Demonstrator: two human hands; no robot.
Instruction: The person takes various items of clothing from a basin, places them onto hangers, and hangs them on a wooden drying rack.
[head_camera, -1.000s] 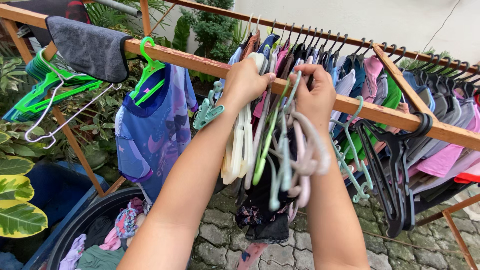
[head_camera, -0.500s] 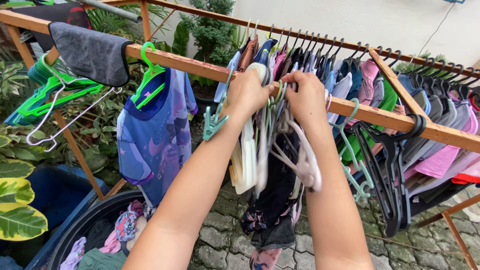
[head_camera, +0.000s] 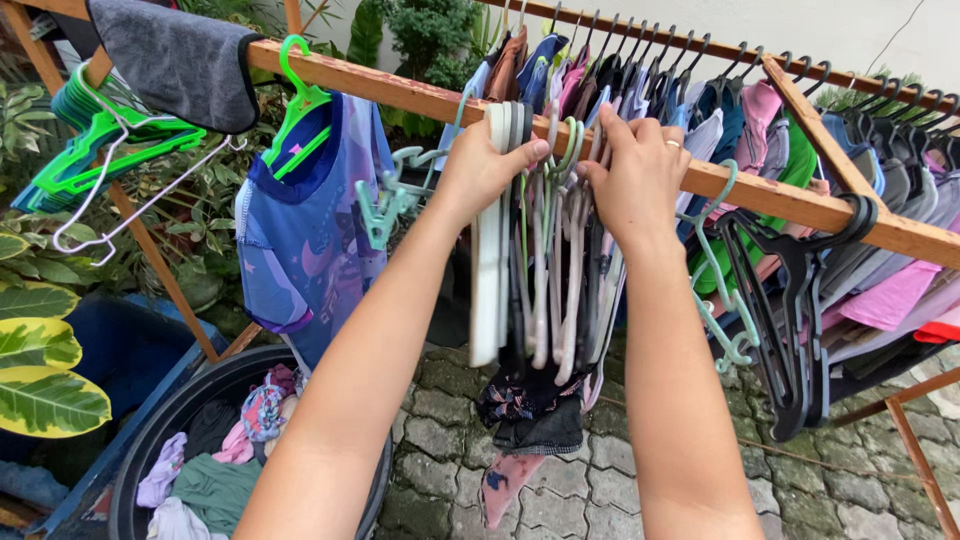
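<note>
Fingers of the left hand are curled shut around the left side of a bunch of empty hangers, and fingers of the right hand are closed on the right side of the same bunch, thumb and forefinger pinched near the hooks. The bunch is held at the wooden rail, at the middle of the scene, with its pale and grey arms hanging down below both hands.

A wooden drying rack is spanned across the whole view, and a far rail is filled with hung clothes at the right. A black tub of mixed laundry is placed on the paving at the near left. A blue printed garment on a green hanger is hung just left of the bunch. A grey cloth is draped over the rail at the far left, above a stack of green hangers. Black hangers are hung right of the right hand.
</note>
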